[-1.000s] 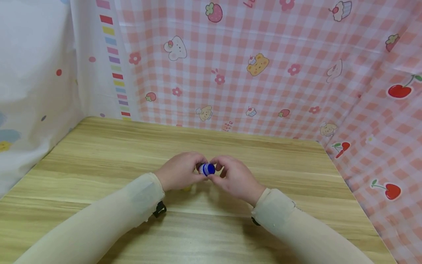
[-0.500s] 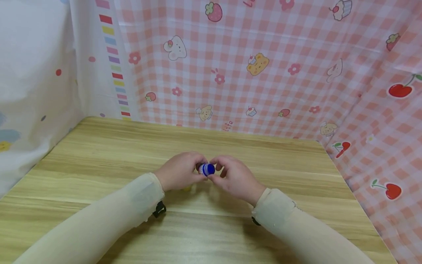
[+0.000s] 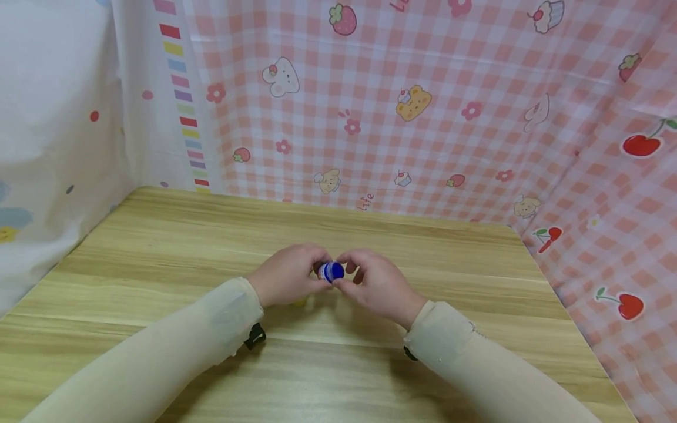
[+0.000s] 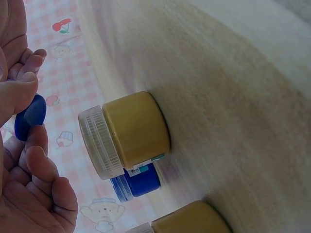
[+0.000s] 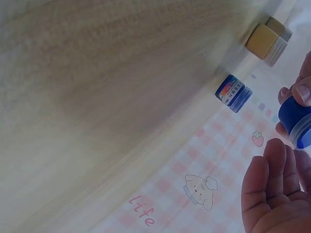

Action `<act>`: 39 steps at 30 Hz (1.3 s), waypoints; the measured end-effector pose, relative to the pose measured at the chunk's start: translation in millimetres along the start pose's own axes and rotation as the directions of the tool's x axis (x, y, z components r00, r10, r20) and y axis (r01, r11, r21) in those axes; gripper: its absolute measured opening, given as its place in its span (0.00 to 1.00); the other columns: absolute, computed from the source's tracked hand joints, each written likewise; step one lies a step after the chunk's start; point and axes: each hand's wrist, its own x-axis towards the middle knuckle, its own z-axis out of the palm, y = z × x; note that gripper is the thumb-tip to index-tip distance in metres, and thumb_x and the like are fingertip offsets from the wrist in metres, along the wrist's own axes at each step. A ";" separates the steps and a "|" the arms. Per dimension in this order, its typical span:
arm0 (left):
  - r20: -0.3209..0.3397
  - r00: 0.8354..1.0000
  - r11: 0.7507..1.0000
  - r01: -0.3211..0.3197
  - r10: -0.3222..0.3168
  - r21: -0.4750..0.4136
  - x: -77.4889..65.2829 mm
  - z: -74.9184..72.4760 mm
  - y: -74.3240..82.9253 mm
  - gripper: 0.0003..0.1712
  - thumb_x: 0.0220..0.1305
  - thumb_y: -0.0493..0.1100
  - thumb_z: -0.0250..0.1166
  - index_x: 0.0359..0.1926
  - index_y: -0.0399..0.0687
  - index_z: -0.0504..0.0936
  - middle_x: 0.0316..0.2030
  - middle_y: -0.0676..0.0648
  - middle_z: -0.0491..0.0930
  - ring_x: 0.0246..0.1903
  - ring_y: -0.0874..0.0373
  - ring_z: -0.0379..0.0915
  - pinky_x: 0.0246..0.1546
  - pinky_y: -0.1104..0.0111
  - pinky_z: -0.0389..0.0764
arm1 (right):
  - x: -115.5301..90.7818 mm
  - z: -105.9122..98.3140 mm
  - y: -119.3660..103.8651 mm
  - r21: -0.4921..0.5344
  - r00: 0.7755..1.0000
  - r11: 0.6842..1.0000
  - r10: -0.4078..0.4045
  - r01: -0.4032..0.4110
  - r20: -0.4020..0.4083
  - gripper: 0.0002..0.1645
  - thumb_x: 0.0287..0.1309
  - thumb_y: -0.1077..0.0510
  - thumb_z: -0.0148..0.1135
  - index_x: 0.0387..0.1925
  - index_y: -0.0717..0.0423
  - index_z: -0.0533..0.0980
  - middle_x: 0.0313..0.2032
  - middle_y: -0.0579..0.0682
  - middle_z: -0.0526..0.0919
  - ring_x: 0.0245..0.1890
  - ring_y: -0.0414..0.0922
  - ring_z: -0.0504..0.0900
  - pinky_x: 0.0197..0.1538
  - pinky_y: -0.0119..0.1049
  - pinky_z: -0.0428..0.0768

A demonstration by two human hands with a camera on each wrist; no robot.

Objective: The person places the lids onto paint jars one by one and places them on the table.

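A small blue paint jar (image 3: 331, 272) with a clear lid is held off the table, lying sideways between both hands. My left hand (image 3: 290, 275) pinches its body with thumb and fingers; in the left wrist view its round blue end (image 4: 31, 119) shows between them. My right hand (image 3: 378, 286) has its thumb and index finger bracketing the lid end. In the right wrist view the jar's clear rim (image 5: 302, 133) is right at the fingertips of that hand, whose fingers (image 5: 276, 162) are fairly straight; its thumb is hidden there.
Beneath the hands, a gold paint jar (image 4: 136, 131) with a clear ribbed lid stands on the wooden table (image 3: 317, 376). A second blue jar (image 4: 143, 179) and another gold one (image 4: 194, 218) stand close by. Patterned cloth (image 3: 370, 135) encloses the table at the back and sides.
The blue jar has shifted very slightly left with the left fingers. Both hands otherwise keep the same place and hold.
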 end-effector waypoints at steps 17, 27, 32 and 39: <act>-0.011 1.000 1.000 -0.021 0.020 -0.005 1.1 2.1 -1.0 0.12 0.67 0.50 0.74 0.45 0.51 0.86 0.35 0.58 0.83 0.36 0.58 0.79 0.43 0.64 0.80 | -0.8 -0.1 1.5 0.016 1.000 1.000 0.008 -0.008 -0.006 0.22 0.62 0.55 0.76 0.56 0.55 0.81 0.41 0.54 0.84 0.32 0.39 0.80 0.36 0.33 0.80; -0.017 1.000 1.000 -0.012 0.012 0.001 0.8 1.1 1.5 0.14 0.67 0.50 0.74 0.47 0.49 0.86 0.35 0.57 0.83 0.38 0.56 0.81 0.43 0.63 0.80 | -0.9 0.2 1.7 0.027 1.000 1.000 0.007 -0.006 -0.007 0.16 0.63 0.55 0.75 0.51 0.52 0.82 0.40 0.54 0.83 0.31 0.42 0.80 0.34 0.34 0.80; -0.013 1.000 1.000 -0.004 0.004 -0.007 0.7 0.9 1.6 0.13 0.67 0.50 0.74 0.47 0.50 0.86 0.34 0.57 0.83 0.36 0.59 0.78 0.43 0.63 0.80 | -1.0 -0.8 1.1 0.032 1.000 0.999 0.007 -0.007 0.001 0.23 0.62 0.56 0.76 0.57 0.56 0.80 0.41 0.56 0.84 0.31 0.41 0.80 0.34 0.34 0.80; -0.019 1.000 1.000 -0.022 0.022 -0.004 0.9 0.8 1.8 0.13 0.66 0.50 0.75 0.46 0.50 0.86 0.35 0.57 0.83 0.37 0.57 0.80 0.43 0.64 0.80 | -0.8 -0.8 -0.1 0.012 1.000 1.000 0.020 -0.020 0.006 0.15 0.63 0.55 0.75 0.50 0.50 0.82 0.41 0.55 0.84 0.31 0.41 0.79 0.35 0.35 0.80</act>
